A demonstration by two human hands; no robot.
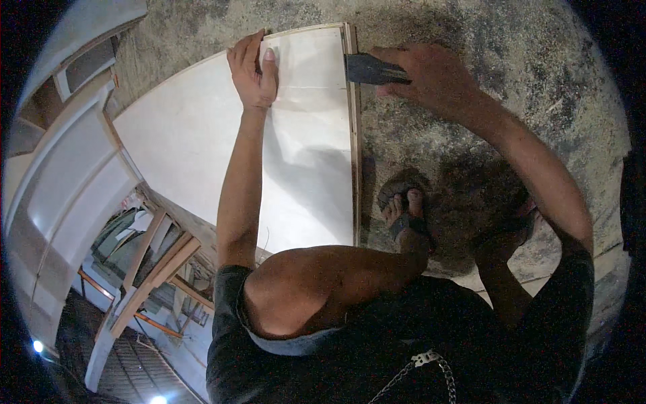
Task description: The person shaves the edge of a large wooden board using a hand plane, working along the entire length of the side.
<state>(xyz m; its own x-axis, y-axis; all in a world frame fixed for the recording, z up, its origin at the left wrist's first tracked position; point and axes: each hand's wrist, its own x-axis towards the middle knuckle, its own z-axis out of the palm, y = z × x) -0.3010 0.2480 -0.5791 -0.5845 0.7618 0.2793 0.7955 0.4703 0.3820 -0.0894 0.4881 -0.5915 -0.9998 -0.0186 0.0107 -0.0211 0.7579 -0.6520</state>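
Observation:
A large white panel [202,121] with a curved far edge and thin wooden edging lies in front of me. My left hand [252,74] rests on it near the far edge, fingers stretched toward the rim and thumb apart on the white face. Beyond the panel's right side, my right hand [434,77] is closed around a dark hand tool [373,69] with a broad, blunt head. That head touches or overlaps the wooden edge strip [354,135] close to the far right corner. The tool's exact kind is unclear.
Rough, dust-strewn ground [525,74] extends to the right and behind the panel. My sandalled foot [407,212] is planted beside its right edge. Pale curved framework [64,175] and wooden beams [155,283] stand at the left. My bent knee [296,289] is at the near edge.

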